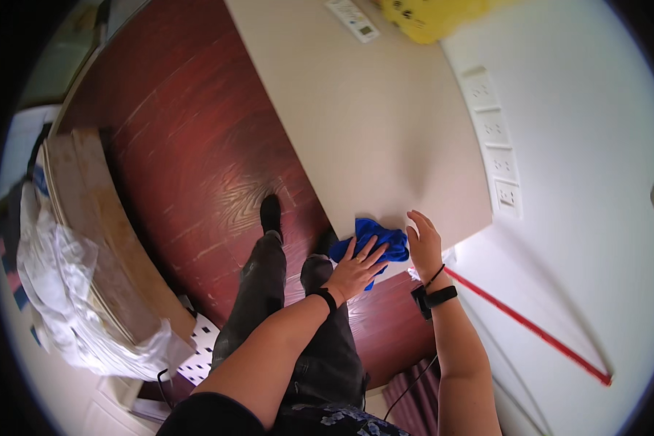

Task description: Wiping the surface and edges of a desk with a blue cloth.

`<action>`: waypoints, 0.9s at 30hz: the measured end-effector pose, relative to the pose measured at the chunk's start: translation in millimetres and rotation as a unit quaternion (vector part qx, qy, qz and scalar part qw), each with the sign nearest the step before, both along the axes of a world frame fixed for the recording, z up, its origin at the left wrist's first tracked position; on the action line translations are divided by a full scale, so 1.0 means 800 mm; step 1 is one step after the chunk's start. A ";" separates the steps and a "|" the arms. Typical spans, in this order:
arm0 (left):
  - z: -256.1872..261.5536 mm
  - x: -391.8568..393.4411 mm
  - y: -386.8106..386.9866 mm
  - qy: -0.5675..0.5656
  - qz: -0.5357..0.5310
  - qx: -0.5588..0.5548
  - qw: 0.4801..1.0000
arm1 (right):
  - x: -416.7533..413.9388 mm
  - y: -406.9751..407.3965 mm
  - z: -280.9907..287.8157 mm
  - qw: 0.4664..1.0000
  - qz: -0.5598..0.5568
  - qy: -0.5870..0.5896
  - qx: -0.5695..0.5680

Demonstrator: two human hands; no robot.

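My left hand (358,271) lies with spread fingers on a crumpled blue cloth (395,242), holding it against the near corner of a beige tabletop (381,125). Part of the cloth hangs over the table's edge, and its underside is hidden. A ring and a dark wristband are on this hand and wrist. Just right of the cloth, my right hand (426,242) is raised near the table's end, its thumb apart from the fingers and nothing seen in it. A black watch and a thin dark band are on that wrist.
Wall sockets (493,131) line the table's right side. A white remote control (354,20) and a yellow item (425,19) lie at the far end. A red strip (528,324) slants by the white wall. Left, beyond the dark red floor (196,136), is a box-like object (114,234) with white plastic (71,305).
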State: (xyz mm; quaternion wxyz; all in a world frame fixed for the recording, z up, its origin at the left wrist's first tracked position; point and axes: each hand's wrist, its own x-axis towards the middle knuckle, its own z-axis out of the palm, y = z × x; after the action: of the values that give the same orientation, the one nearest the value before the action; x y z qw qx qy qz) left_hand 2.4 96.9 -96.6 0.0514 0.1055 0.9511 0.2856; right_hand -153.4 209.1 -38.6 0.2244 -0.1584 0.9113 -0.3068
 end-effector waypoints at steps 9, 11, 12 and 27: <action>-0.009 -0.080 -0.106 0.020 0.422 0.143 0.895 | -0.061 -0.170 -0.046 0.960 0.227 0.157 0.049; -0.016 -0.109 -0.143 0.077 0.474 0.200 0.854 | -0.069 -0.201 -0.063 0.949 0.247 0.181 0.077; -0.016 -0.127 -0.162 0.077 0.483 0.206 0.848 | -0.071 -0.209 -0.069 0.939 0.254 0.206 0.107; -0.043 -0.094 -0.087 0.030 0.621 0.454 0.638 | -0.061 -0.204 -0.106 0.919 0.231 0.285 0.142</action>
State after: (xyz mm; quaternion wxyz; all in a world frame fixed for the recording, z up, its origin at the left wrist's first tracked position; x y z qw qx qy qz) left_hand -72.8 27.6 -131.2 -0.2207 -0.4913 0.5446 0.6429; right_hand -202.2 46.1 -123.8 0.0399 -0.4117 0.9088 -0.0555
